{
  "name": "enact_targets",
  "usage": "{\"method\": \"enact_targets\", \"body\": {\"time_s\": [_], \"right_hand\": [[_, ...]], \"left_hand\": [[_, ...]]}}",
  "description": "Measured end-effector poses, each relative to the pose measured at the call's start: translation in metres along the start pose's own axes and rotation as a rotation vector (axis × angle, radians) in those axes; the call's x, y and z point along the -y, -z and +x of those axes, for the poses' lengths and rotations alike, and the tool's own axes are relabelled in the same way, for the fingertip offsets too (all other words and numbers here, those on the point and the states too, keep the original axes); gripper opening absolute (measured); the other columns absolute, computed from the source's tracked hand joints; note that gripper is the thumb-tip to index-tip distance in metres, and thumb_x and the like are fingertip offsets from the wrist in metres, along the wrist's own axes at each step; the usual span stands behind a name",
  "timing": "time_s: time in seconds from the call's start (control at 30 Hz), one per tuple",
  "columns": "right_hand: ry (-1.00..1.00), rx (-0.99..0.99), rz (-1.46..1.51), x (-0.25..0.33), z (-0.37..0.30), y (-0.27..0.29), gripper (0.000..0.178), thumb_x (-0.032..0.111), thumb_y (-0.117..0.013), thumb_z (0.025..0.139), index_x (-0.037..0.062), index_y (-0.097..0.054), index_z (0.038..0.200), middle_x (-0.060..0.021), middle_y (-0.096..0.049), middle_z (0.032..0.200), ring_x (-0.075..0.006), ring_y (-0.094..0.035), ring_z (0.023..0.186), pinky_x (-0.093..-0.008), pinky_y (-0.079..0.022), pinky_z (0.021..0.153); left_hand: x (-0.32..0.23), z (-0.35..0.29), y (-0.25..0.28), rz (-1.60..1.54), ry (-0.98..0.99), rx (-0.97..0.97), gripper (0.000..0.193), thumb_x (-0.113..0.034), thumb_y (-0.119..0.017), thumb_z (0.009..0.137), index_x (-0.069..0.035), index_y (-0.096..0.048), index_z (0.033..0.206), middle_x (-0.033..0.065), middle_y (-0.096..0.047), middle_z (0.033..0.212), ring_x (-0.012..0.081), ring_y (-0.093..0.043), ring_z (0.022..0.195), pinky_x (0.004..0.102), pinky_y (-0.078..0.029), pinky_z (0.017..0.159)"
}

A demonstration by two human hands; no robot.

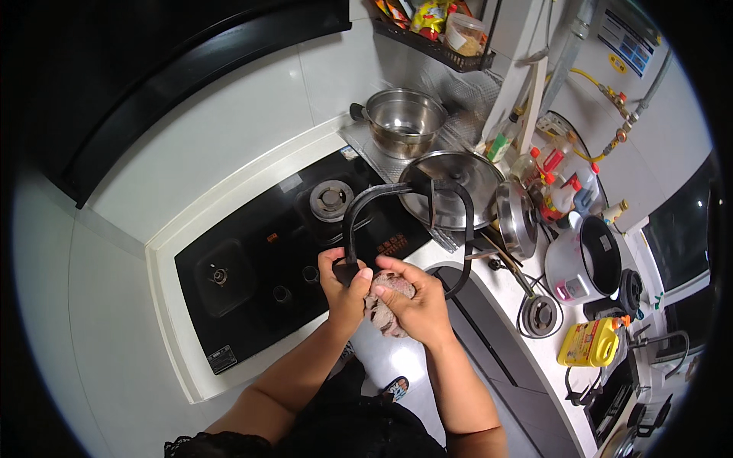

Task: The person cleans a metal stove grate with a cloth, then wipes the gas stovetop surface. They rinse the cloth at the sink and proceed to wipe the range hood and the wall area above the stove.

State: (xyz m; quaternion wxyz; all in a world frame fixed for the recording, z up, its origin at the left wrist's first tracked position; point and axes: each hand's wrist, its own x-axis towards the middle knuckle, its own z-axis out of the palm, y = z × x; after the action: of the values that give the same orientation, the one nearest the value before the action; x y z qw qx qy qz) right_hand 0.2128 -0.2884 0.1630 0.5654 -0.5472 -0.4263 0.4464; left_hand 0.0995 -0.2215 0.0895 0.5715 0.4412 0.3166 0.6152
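In front of my body, above the stove's near right edge, I hold up a black curved pan support [359,204]. My left hand [346,294] grips its left end, with thumb and fingers pinching the bar. My right hand [416,305] is closed on a crumpled pale pinkish cloth [395,284] with dark patches, close beside the left fingers. Below lies the black glass gas stove [259,229]. Its right burner [330,200] has its round metal cap in place, while the left burner [219,275] shows a bare small centre.
A steel pot [405,122], a large round lid [435,164] and a smaller lidded pan [515,217] stand at the back right. Along the right counter are bottles [557,191], a rice cooker [584,259], a loose burner part [540,314] and a yellow jug [588,343]. A range hood [191,69] overhangs the upper left.
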Motion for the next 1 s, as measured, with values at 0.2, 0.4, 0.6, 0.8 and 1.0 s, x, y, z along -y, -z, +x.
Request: {"method": "enact_targets", "body": {"time_s": [0.2,0.4,0.6,0.8,1.0], "right_hand": [[0.315,-0.35,-0.422,0.02,-0.077,0.042,0.019,0.007,-0.072,0.074,0.0024,-0.07,0.092,-0.0096,-0.069,0.078,-0.0211,-0.061,0.069,-0.031,-0.047,0.068],[-0.125,-0.393,-0.568,-0.005,-0.138,0.086,0.06,0.034,-0.083,0.07,0.0009,-0.059,0.114,-0.0089,-0.063,0.067,-0.0157,-0.062,0.062,-0.0297,-0.051,0.059],[0.312,-0.505,-1.113,-0.037,-0.11,0.083,0.028,0.021,-0.073,0.077,0.0054,-0.069,0.1,-0.009,-0.061,0.066,-0.0259,-0.055,0.061,-0.0362,-0.046,0.058],[0.586,-0.38,-1.228,-0.01,-0.059,0.097,0.01,0.013,-0.07,0.074,0.0054,-0.064,0.076,-0.0088,-0.058,0.065,-0.0264,-0.054,0.063,-0.0376,-0.045,0.057],[0.801,-0.158,-1.407,0.026,0.04,0.087,0.012,0.017,-0.07,0.07,0.0073,-0.064,0.073,-0.0054,-0.056,0.065,-0.024,-0.054,0.066,-0.0365,-0.045,0.058]], "left_hand": [[-0.006,-0.014,-0.017,-0.225,0.252,-0.1,0.036,-0.011,-0.06,0.08,-0.008,-0.039,0.11,0.0048,-0.053,0.081,0.0052,-0.04,0.052,0.02,-0.034,0.046],[-0.01,-0.035,-0.041,-0.261,0.207,-0.089,0.037,-0.012,-0.058,0.08,-0.01,-0.038,0.111,0.0066,-0.051,0.082,0.0051,-0.037,0.051,0.0192,-0.031,0.044],[-0.008,-0.061,-0.054,-0.294,0.129,-0.053,0.041,-0.014,-0.059,0.079,-0.007,-0.035,0.113,0.0071,-0.051,0.083,0.0074,-0.041,0.056,0.0205,-0.037,0.049],[-0.014,-0.054,-0.026,-0.23,0.128,-0.037,0.031,-0.021,-0.05,0.089,-0.008,-0.037,0.114,0.0163,-0.059,0.101,0.0201,-0.059,0.08,0.031,-0.049,0.072],[-0.045,0.015,0.045,-0.151,0.466,-0.014,0.043,-0.024,-0.055,0.094,-0.007,-0.032,0.126,0.0194,-0.056,0.114,0.0277,-0.061,0.102,0.046,-0.051,0.089]]}}
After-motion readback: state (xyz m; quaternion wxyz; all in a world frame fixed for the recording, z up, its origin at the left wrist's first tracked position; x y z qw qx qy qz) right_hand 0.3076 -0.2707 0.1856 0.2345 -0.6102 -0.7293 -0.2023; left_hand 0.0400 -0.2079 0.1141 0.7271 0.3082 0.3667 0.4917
